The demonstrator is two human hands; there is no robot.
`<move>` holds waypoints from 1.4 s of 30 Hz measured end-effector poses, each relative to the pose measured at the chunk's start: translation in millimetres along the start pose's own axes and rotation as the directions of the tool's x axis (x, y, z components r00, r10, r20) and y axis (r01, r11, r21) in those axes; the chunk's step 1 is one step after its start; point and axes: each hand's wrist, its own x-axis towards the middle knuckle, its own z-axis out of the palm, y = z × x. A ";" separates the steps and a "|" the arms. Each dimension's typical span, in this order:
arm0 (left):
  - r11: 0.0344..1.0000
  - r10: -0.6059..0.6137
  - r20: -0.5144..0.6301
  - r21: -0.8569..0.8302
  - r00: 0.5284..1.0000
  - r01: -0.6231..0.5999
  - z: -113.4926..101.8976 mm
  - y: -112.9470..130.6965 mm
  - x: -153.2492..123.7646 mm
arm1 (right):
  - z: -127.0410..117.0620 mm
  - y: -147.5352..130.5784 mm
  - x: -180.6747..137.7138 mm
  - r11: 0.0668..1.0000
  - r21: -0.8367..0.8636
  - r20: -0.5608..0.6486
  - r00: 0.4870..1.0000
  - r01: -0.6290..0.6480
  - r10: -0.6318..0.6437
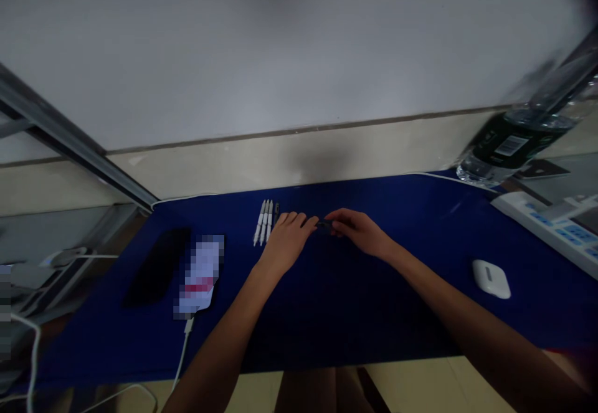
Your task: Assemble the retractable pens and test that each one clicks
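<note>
Both my hands meet over the far middle of a dark blue mat. My left hand has its fingers curled, and my right hand pinches with its fingertips. Between them they hold a small dark object, too small and dim to name. Just left of my left hand lie three white pens and a darker one, side by side on the mat.
A black phone and a second phone on a white cable lie at the mat's left. A white earbud case sits at right, near a white keypad device and a water bottle. A metal frame runs along the left.
</note>
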 end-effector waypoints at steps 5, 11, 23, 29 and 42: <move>0.999 0.050 0.064 0.000 0.997 -0.050 4.4 4.8 -0.2 | 1.7 -10.9 -5.4 0.885 -0.435 0.082 0.986 0.167 -0.146; 0.999 0.016 0.079 -0.032 0.997 -0.014 5.4 11.0 0.4 | 3.8 -9.9 -6.3 0.798 -0.574 0.113 0.983 0.184 -0.145; 0.989 -0.063 0.072 -0.131 0.995 0.072 12.7 14.4 2.9 | 5.7 -5.5 -6.9 0.730 -0.672 -0.009 0.985 0.122 -0.173; 0.975 -0.119 0.072 -0.179 0.990 0.130 12.0 16.0 3.3 | 0.0 -10.8 -4.5 0.871 -0.489 -0.030 0.997 0.044 -0.068; 0.922 -0.169 0.102 -0.334 0.980 0.194 7.5 18.9 4.1 | -4.0 -9.4 -3.3 0.959 -0.281 -0.036 0.999 -0.039 0.030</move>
